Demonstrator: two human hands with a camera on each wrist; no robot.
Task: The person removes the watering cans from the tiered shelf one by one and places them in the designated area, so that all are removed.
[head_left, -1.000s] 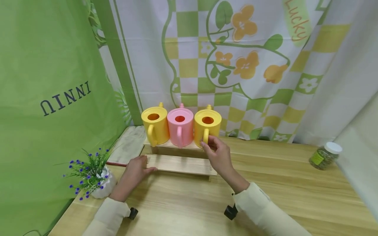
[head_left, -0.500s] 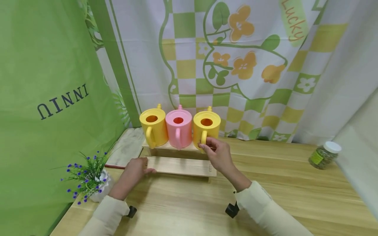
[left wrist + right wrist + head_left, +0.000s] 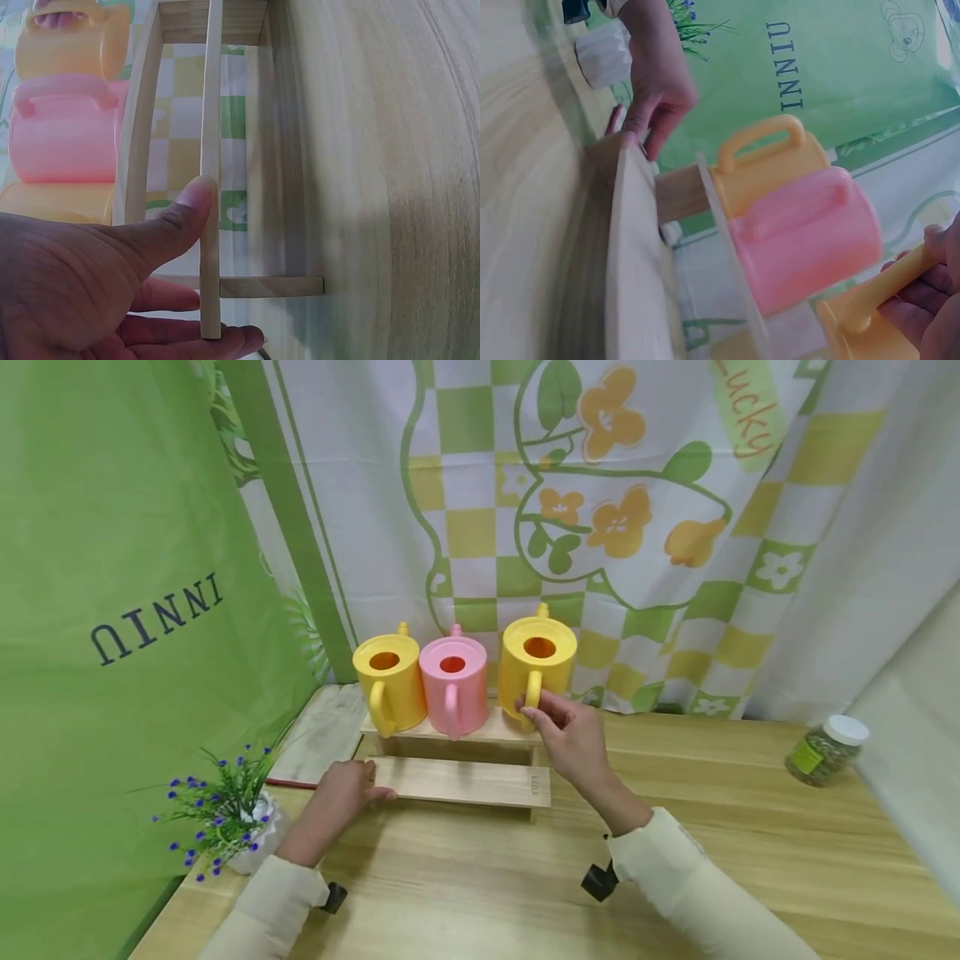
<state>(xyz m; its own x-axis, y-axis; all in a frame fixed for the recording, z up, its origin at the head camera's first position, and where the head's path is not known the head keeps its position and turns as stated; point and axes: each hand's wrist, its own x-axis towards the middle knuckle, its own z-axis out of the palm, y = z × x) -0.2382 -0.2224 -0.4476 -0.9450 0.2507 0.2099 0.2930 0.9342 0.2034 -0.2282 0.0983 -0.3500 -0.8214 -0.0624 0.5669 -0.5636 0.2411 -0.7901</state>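
My right hand [image 3: 577, 747] grips the handle of the rightmost yellow watering can [image 3: 555, 681], which is upright, just above the right end of the wooden shelf's top board [image 3: 491, 727]. In the right wrist view, fingers and thumb curl round its handle [image 3: 892, 285]. A pink watering can [image 3: 467, 693] and another yellow watering can [image 3: 407, 689] stand side by side on that board, handles facing me. My left hand [image 3: 341, 797] pinches the left end of the lower board [image 3: 465, 782]; the left wrist view shows the thumb [image 3: 196, 196] on one face and fingers behind.
Left of the shelf stands a white pot [image 3: 262, 839] with purple-flowered greenery. A pale cloth-like mat [image 3: 322, 731] lies behind it. A jar with a white lid [image 3: 828, 752] is at the far right of the wooden table [image 3: 720, 827]. A patterned curtain [image 3: 652, 602] hangs close behind.
The right hand has raised the rightmost yellow watering can off the shelf and shifted it slightly right, widening the gap beside the pink one. The left hand keeps its hold.
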